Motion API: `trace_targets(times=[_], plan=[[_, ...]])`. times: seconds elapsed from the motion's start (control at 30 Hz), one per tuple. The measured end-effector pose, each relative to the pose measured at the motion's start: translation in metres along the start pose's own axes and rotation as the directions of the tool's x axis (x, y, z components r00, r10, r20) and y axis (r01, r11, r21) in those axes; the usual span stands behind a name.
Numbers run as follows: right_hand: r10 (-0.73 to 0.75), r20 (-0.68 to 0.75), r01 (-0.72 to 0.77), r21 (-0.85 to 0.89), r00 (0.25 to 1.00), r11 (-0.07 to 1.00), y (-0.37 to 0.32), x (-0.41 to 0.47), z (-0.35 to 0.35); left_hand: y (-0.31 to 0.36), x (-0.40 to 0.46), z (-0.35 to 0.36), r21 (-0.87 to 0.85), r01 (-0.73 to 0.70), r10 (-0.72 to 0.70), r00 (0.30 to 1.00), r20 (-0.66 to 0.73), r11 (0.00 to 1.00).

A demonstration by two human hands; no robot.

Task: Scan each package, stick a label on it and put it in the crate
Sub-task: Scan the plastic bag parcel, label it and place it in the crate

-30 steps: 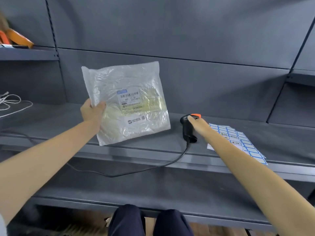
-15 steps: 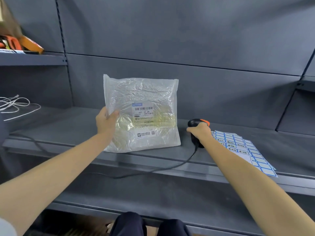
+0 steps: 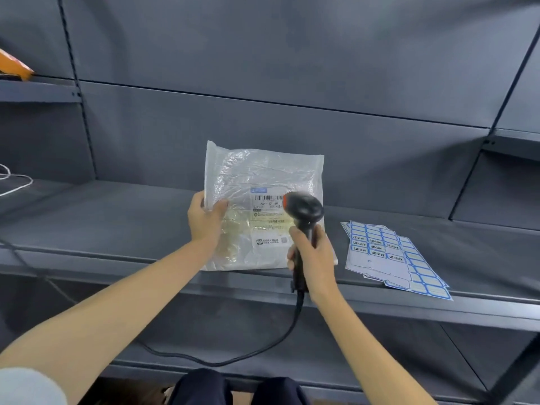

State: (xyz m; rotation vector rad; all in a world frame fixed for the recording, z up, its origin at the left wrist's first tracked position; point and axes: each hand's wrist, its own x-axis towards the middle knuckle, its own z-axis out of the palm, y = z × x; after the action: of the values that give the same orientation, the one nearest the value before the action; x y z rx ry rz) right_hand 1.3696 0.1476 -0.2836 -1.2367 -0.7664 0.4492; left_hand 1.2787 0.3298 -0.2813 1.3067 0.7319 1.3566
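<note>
A clear plastic package with a white barcode label stands upright on the grey shelf. My left hand grips its left edge. My right hand holds a black barcode scanner by the handle, its orange-trimmed head raised in front of the package's label. The scanner head hides the right end of the barcode. Sheets of blue-bordered stickers lie flat on the shelf to the right of the package. No crate is in view.
The scanner's black cable loops down over the lower shelf. White cords lie at the far left of the shelf. An orange object sits on the upper left shelf. My knees show at the bottom edge.
My right hand has lifted the scanner off the shelf and brought it in front of the package's label. My left hand has shifted the package to the right and set it upright.
</note>
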Motion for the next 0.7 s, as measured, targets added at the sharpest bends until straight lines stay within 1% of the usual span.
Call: trace_targets(times=[0.1, 0.27, 0.6, 0.7], plan=[[0.011, 0.047, -0.010, -0.023, 0.999, 1.000, 0.007, -0.005, -0.001, -0.003, 0.001, 0.003, 0.005, -0.019, 0.019, 1.000, 0.007, 1.000], [0.023, 0.050, -0.023, 0.007, 0.998, 1.000, 0.010, -0.005, -0.002, -0.004, 0.002, 0.006, 0.019, -0.044, 0.044, 0.999, 0.000, 0.999], [0.037, 0.092, -0.043, 0.067, 0.995, 0.997, 0.015, -0.006, -0.003, -0.007, 0.005, 0.006, 0.035, -0.011, 0.011, 1.000, 0.001, 0.999], [0.044, 0.076, -0.050, 0.075, 0.996, 0.996, 0.012, -0.005, -0.006, -0.007, 0.007, 0.003, 0.066, -0.025, 0.024, 1.000, 0.014, 0.997]])
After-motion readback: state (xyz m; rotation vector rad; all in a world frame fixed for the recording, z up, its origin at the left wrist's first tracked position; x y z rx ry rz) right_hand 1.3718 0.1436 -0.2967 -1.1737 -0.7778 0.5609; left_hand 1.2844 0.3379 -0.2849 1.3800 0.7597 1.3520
